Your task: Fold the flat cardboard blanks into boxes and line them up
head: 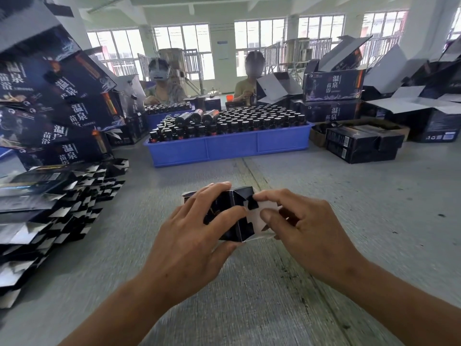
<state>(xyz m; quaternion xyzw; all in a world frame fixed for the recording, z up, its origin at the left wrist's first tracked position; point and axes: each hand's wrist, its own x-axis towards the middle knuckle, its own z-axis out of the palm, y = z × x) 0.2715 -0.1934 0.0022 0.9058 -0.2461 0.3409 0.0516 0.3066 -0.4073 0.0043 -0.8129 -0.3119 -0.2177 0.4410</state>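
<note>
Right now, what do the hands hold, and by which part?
Both hold one small dark box: left hand grips its body, right hand pinches its white end flaps.

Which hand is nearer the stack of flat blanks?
Left. The left hand grips the small box on the side facing the stack of flat blanks; the right hand holds the box's far end.

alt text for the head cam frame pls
Both hands fold a small dark box over a grey floor: left hand grips its body, right hand pinches the end flaps. Flat blanks lie stacked left; a blue tray of bottles sits ahead.
</note>
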